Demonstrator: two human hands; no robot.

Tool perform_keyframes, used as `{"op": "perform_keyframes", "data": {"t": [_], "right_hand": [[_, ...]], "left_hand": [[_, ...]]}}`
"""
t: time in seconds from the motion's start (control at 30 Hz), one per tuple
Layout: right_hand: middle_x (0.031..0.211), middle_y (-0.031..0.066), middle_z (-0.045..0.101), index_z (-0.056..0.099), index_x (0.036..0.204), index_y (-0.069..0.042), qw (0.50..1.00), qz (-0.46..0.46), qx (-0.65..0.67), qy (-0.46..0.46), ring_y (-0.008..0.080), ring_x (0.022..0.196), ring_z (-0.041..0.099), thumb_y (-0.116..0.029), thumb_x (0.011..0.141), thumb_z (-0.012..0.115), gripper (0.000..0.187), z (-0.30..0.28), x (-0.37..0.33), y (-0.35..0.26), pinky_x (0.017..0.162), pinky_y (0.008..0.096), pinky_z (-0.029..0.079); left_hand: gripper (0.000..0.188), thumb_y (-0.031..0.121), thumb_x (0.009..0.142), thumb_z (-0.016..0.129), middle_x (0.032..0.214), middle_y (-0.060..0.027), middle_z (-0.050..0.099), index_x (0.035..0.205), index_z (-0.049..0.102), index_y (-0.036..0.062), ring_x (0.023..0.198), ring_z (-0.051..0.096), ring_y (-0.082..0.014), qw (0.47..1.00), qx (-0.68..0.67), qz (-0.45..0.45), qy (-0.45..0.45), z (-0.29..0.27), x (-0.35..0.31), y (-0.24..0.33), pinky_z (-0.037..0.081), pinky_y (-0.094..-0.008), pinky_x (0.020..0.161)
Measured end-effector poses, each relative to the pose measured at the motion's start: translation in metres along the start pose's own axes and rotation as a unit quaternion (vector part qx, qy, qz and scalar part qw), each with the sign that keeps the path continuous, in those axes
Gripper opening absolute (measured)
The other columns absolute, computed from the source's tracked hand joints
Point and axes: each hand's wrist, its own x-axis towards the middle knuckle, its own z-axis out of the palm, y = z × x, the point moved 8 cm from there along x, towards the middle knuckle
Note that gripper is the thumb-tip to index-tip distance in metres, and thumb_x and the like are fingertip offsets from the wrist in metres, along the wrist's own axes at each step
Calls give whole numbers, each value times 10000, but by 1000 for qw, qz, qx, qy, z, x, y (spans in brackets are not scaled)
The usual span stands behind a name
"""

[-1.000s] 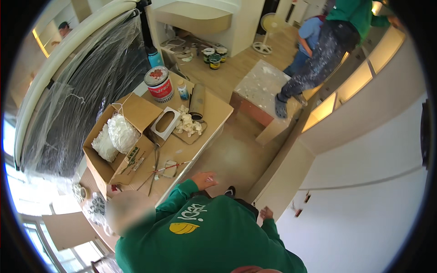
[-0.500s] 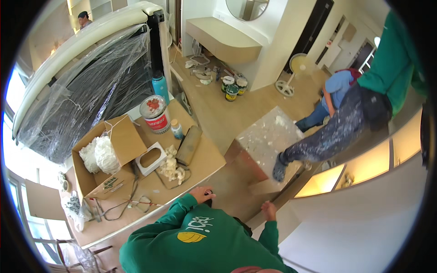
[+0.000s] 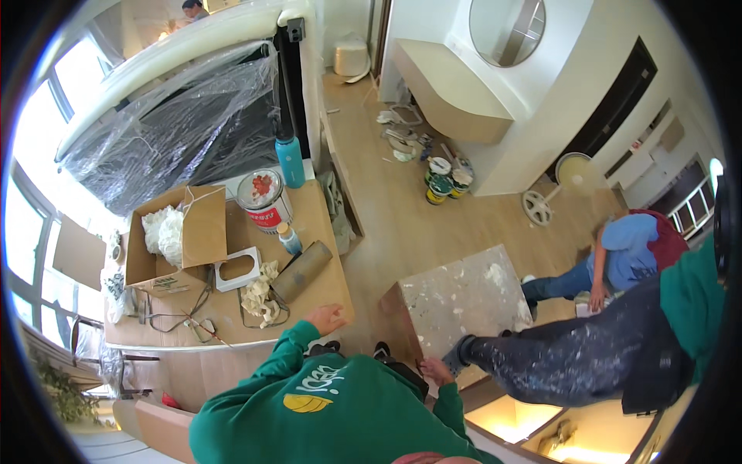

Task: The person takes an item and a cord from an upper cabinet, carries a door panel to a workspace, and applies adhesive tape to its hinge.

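Note:
My left hand [image 3: 326, 319] is at the near right corner of the cardboard-covered table [image 3: 321, 274], fingers loosely stretched, holding nothing I can see. It is nearest to a crumpled cream cloth [image 3: 261, 295] and a grey-brown rolled piece [image 3: 303, 271]. Low beside the near side of a paint-spattered platform [image 3: 456, 298] is my right hand [image 3: 438, 371]. Its fingers are small and partly blurred, so their grip and any contact are unclear. Close to it, a co-worker's grey shoe [image 3: 459, 354] rests on the platform's edge, below a paint-spotted dark trouser leg [image 3: 556, 359].
The table carries an open carton [image 3: 205, 228], a paint can [image 3: 265, 207], a teal bottle [image 3: 290, 161] and a small bottle [image 3: 288, 238]. Beyond are several paint tubs [image 3: 439, 185] and a pedestal fan [image 3: 556, 189]. Another person in blue [image 3: 630, 247] crouches at the right. Lit shelves [image 3: 514, 417] lie below.
The view has turned and shifted. My left hand has come to the table corner with fingers extended; my right hand has moved close to the platform and the co-worker's shoe.

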Motion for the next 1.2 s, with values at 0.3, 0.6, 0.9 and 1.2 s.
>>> {"op": "perform_keyframes", "data": {"t": [0.3, 0.6, 0.9, 1.2], "right_hand": [[916, 76, 687, 661, 1001, -34, 970, -138, -186, -68, 191, 837, 661, -283, 997, 473, 312, 96, 121, -256, 751, 318, 523], [1031, 96, 675, 622, 1110, -51, 952, -133, -243, -130, 194, 922, 648, -322, 1010, 460, 331, 211, 162, -339, 772, 324, 515], [1039, 98, 646, 562, 1134, -62, 932, -168, -286, -145, 217, 893, 640, -295, 988, 495, 283, 318, 193, -455, 751, 349, 522], [969, 84, 622, 498, 1265, -38, 882, -349, -295, -114, 186, 849, 608, -287, 909, 649, 460, 493, 277, -682, 706, 321, 509]], "left_hand": [[444, 451, 880, 679, 951, -176, 715, 1005, 712, 27, 907, 697, -320, 967, -72, -147, 197, -10, -65, -13, 534, -411, 816], [265, 241, 888, 706, 943, -140, 723, 1012, 666, 11, 901, 711, -255, 866, -215, -216, 397, -25, -94, -34, 543, -341, 806], [281, 111, 903, 683, 1055, -119, 701, 1143, 605, -15, 995, 674, -205, 751, -301, -241, 537, -34, -148, -53, 538, -329, 865], [227, 84, 915, 661, 1042, -94, 680, 1112, 612, -17, 947, 656, -164, 634, -261, -281, 671, -68, -140, -26, 525, -304, 860]]}}
